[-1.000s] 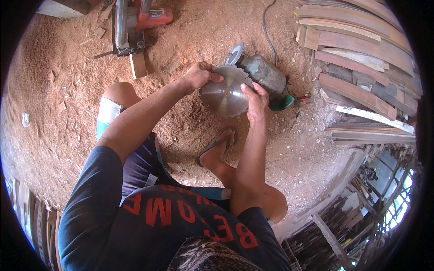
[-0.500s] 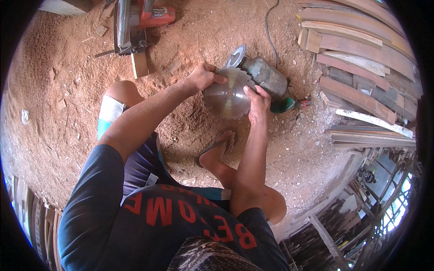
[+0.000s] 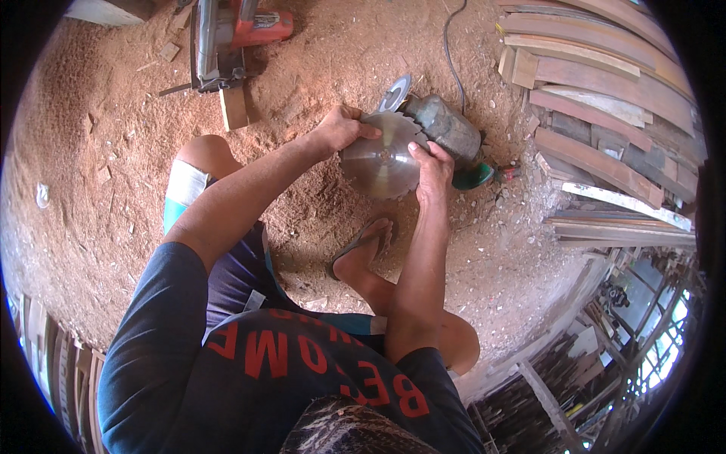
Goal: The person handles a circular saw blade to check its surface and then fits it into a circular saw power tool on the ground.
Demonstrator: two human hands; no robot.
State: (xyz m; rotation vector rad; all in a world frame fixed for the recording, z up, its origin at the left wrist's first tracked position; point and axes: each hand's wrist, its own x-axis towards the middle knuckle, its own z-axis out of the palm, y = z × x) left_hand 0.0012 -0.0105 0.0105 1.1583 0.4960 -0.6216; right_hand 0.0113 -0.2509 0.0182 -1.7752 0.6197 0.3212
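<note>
My left hand [image 3: 348,129] grips a round toothed steel saw blade [image 3: 378,168] at its upper-left rim, thumb on the face. My right hand [image 3: 432,163] pinches the same blade at its right edge. Just behind the blade lies a grey, dusty grinder motor [image 3: 446,125], with a pale disc [image 3: 395,94] at its upper-left end and a green disc [image 3: 470,178] at its lower-right end. The blade's upper rim is close to the pale disc; I cannot tell if they touch.
A red-handled power saw [image 3: 257,29] stands on the sawdust floor [image 3: 113,212] at upper left, beside a wood block [image 3: 233,107]. A cord [image 3: 448,57] runs up from the grinder. Stacked boards [image 3: 594,155] fill the right side. My sandalled foot [image 3: 355,257] is below the blade.
The whole view has shifted very slightly since a second ago. My hands and the blade keep nearly the same place against the grinder, with the grip unchanged.
</note>
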